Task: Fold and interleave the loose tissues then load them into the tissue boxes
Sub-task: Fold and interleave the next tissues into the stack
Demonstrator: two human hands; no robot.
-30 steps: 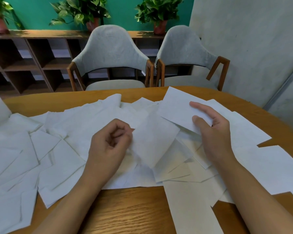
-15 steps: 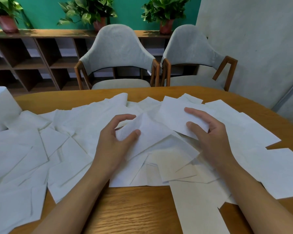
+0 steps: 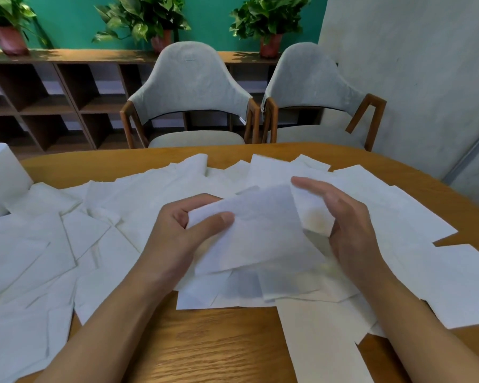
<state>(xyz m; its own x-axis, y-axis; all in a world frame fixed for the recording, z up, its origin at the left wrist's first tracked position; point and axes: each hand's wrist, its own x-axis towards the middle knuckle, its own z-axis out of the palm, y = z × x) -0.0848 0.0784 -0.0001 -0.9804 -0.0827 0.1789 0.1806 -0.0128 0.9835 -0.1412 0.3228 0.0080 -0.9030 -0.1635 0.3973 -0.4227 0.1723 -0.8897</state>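
Observation:
Several loose white tissues (image 3: pixel 67 244) lie spread across the wooden table (image 3: pixel 205 349). My left hand (image 3: pixel 177 236) pinches the left edge of one tissue (image 3: pixel 260 233) between thumb and fingers and holds it lifted above the pile. My right hand (image 3: pixel 349 225) is at that tissue's right side, fingers curved round a second, smaller tissue (image 3: pixel 314 217) that it holds behind the first. A white tissue box (image 3: pixel 0 178) stands at the table's far left edge, partly cut off by the frame.
Two grey upholstered chairs (image 3: pixel 194 92) (image 3: pixel 313 87) stand at the table's far side. Behind them runs a low wooden shelf (image 3: pixel 53 98) with potted plants (image 3: pixel 144 20) on top. A grey wall (image 3: pixel 412 64) is to the right.
My left hand has picked up a tissue and raised it off the pile. My right hand has drawn in toward it with its own tissue. The camera has shifted slightly.

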